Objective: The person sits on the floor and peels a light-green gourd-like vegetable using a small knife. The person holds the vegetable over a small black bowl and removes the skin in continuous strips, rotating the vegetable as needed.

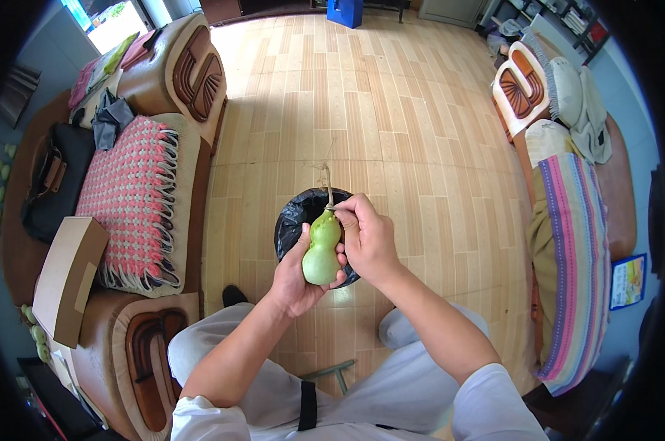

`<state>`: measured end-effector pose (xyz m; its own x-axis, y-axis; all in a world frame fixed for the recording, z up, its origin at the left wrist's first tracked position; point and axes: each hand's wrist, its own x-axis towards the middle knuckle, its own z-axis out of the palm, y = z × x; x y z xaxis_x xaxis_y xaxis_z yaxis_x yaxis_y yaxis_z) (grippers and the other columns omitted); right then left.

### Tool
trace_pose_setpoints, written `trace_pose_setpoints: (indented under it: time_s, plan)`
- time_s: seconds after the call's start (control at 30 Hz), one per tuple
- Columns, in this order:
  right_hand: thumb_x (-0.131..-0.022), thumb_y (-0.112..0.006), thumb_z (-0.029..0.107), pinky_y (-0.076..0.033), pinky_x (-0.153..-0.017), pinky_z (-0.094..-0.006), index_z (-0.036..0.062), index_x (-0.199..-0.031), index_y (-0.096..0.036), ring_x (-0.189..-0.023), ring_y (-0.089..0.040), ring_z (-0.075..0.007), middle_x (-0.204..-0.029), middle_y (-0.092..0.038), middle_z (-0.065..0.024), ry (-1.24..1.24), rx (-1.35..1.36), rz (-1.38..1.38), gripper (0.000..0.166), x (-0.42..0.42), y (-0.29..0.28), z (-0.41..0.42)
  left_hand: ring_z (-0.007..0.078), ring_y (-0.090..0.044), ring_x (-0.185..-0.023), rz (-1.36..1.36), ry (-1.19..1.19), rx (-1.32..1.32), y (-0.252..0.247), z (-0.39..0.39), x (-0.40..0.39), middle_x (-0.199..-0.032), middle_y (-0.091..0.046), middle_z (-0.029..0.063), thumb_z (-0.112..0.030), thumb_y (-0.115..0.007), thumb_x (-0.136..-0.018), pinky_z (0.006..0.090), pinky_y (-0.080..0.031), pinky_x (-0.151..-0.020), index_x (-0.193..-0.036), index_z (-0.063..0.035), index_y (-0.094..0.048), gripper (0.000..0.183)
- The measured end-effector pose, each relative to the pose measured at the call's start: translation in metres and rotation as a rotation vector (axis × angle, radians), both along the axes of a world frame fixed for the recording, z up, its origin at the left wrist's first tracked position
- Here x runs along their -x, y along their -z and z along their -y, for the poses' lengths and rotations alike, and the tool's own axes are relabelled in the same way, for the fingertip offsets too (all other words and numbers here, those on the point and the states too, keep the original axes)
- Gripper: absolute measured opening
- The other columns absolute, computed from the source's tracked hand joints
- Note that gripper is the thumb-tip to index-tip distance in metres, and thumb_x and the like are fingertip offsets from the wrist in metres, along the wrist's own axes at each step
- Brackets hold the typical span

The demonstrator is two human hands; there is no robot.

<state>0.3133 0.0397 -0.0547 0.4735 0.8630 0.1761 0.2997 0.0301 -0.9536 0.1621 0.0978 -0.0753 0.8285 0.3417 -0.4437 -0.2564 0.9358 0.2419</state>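
Observation:
A pale green bottle gourd lies in my left hand, its thumb on one side and fingertips curled round the other. The narrow neck points away from me and carries a dry, thin brown stem with wispy tendrils. Yellowish scraped marks show on the upper bulb. At the stem's base, my right hand pinches a small, thin, metal-looking piece between thumb and forefinger; its full shape is hidden. Below both hands stands a round bin lined with a black plastic bag, partly covered by the gourd and hands.
Sofas flank the tiled floor: on the left, a fringed pink throw, a black bag and a cardboard box; on the right, a striped blanket. More green gourds sit at the far left. A blue box stands ahead.

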Motion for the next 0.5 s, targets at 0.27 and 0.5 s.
trace_pose_setpoints:
  time_s: [0.27, 0.5]
  plan:
    - [-0.108, -0.057, 0.004, -0.048, -0.056, -0.0254, 0.0017, -0.104, -0.062, -0.062, -0.057, -0.0061, -0.077, -0.067, -0.0038, -0.134, -0.080, 0.049, 0.007, -0.012, 0.012, 0.000, 0.0200, -0.066, -0.089, 0.071, 0.002, 0.082, 0.009, -0.005, 0.005, -0.107, -0.066, 0.0093, -0.058, -0.038, -0.113, 0.0357, -0.059, -0.071, -0.127, -0.0070, -0.059, 0.057]
    - [-0.110, -0.058, 0.012, -0.049, -0.058, -0.0278, 0.0025, -0.105, -0.060, -0.063, -0.061, -0.0100, -0.077, -0.067, -0.0057, -0.127, -0.047, -0.201, 0.010, -0.012, 0.006, -0.001, 0.0206, -0.066, -0.087, 0.127, 0.025, 0.126, 0.003, -0.007, 0.007, -0.106, -0.067, 0.0095, -0.058, -0.041, -0.112, 0.0354, -0.058, -0.071, -0.126, -0.0073, -0.060, 0.056]
